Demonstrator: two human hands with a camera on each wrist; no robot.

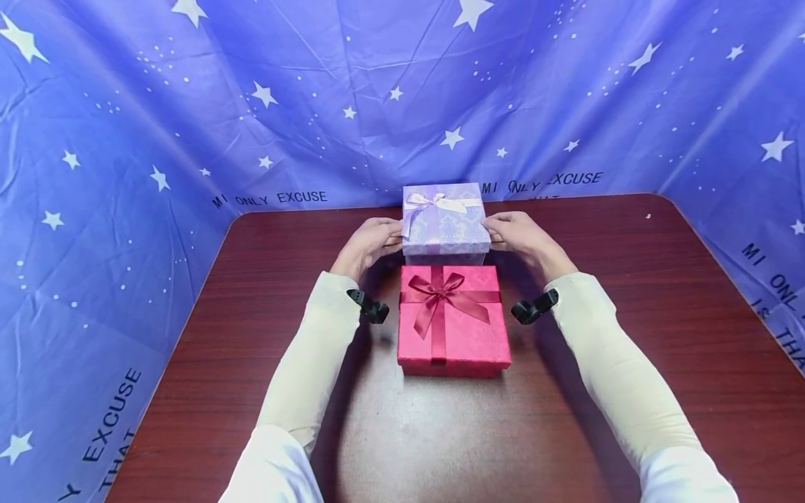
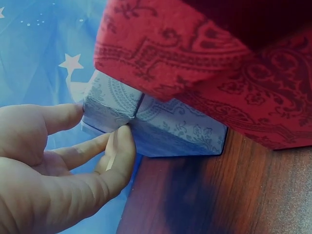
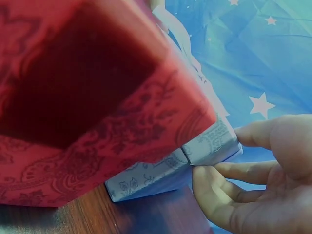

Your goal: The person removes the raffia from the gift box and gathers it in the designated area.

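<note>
A lavender patterned gift box [image 1: 455, 227] with a ribbon bow stands at the far side of the table. My left hand [image 1: 370, 246] grips the left side of its lid [image 2: 109, 100], the thumb on the side and bent fingertips at the lower rim. On the opposite side my right hand [image 1: 527, 241] holds the lid in the same way, as the right wrist view shows. The lid sits over the box base [image 2: 178, 129], whose lower part is partly hidden. Directly in front, between my forearms, is a larger red gift box [image 1: 468, 342] with a dark red bow.
The boxes stand on a dark reddish-brown wooden table [image 1: 251, 335]. A blue curtain [image 1: 377, 84] with white stars and printed words hangs behind the table and along both sides. Black wrist cameras [image 1: 371, 307] flank the red box closely.
</note>
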